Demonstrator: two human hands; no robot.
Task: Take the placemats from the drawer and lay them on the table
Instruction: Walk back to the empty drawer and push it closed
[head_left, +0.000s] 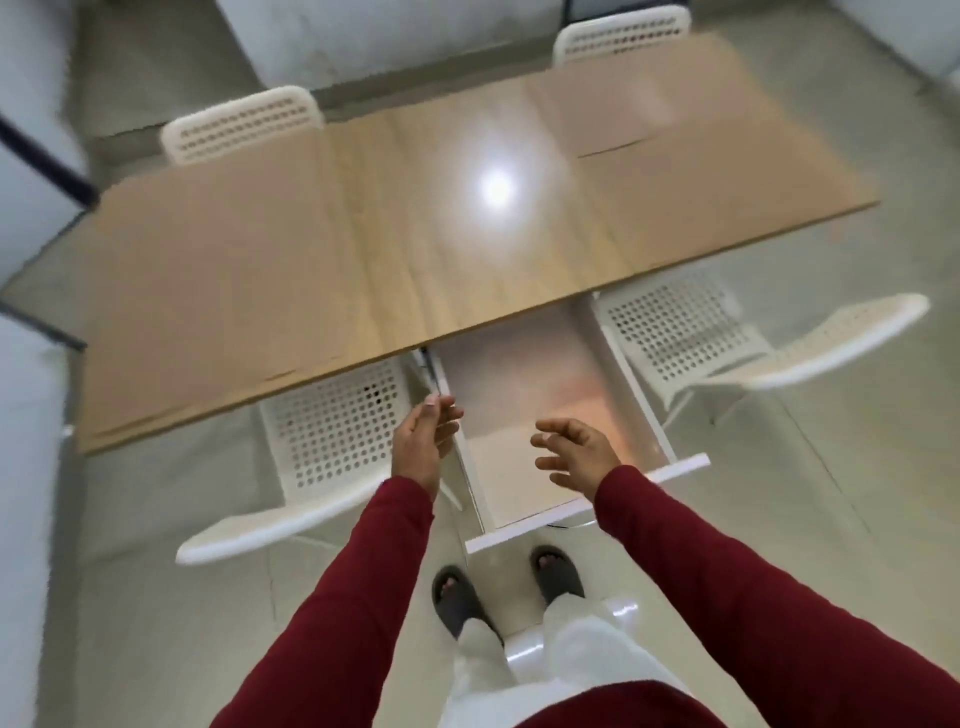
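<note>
A light wood table (467, 249) fills the middle of the view. Tan placemats lie flat on it: a left placemat (208, 291) covering the left end, a far right placemat (623, 104) and a near right placemat (727, 208). Thin edges at the left front corner suggest more than one mat there. A white drawer (587, 506) stands pulled out from under the near table edge; its visible floor looks bare. My left hand (423, 441) hovers at the drawer's left side, fingers apart, holding nothing. My right hand (571, 449) hovers over the drawer, fingers spread and empty.
White perforated chairs stand around the table: one near left (332, 441), one near right (685, 332), and two at the far side (239, 124) (621, 34). My feet in dark slippers (457, 592) stand just in front of the drawer. Pale tiled floor surrounds everything.
</note>
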